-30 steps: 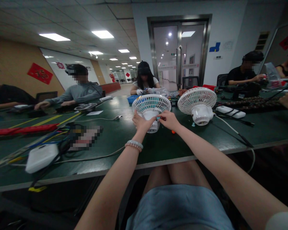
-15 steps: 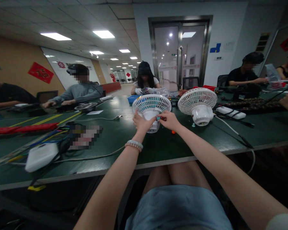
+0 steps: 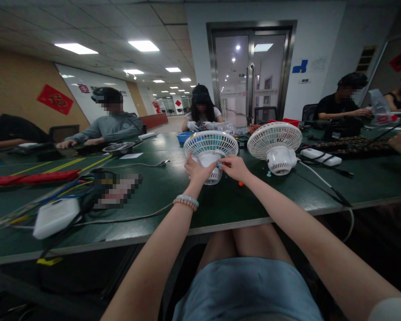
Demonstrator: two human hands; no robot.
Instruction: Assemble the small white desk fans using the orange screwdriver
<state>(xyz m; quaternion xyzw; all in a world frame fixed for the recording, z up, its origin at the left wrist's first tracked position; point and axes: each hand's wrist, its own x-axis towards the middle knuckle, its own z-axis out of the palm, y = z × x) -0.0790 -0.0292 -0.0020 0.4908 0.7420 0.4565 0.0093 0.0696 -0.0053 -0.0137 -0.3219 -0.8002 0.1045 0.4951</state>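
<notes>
A white fan point(image 3: 211, 143) rests on the green table in front of me, its round grille at the top and its motor housing below. My left hand point(image 3: 198, 170) is wrapped round the left side of the housing, thumb pointing right. My right hand point(image 3: 233, 167) pinches a small teal piece point(image 3: 219, 164) against the right side of the housing, close to my left thumb. A second white fan point(image 3: 280, 156) stands to the right, untouched. Between the fans, near my right wrist, lies a small orange piece point(image 3: 241, 183).
A small teal bit point(image 3: 269, 173) lies below the second fan. White power strips point(image 3: 321, 157) and cables are at right; a white box point(image 3: 56, 217), wires and a red strip point(image 3: 33, 178) at left. A blue bin point(image 3: 185, 138) is behind. Several people sit around.
The fingers of my right hand have shifted slightly at the teal piece, beside the housing. My left hand keeps its hold on the fan. The view has moved very slightly.
</notes>
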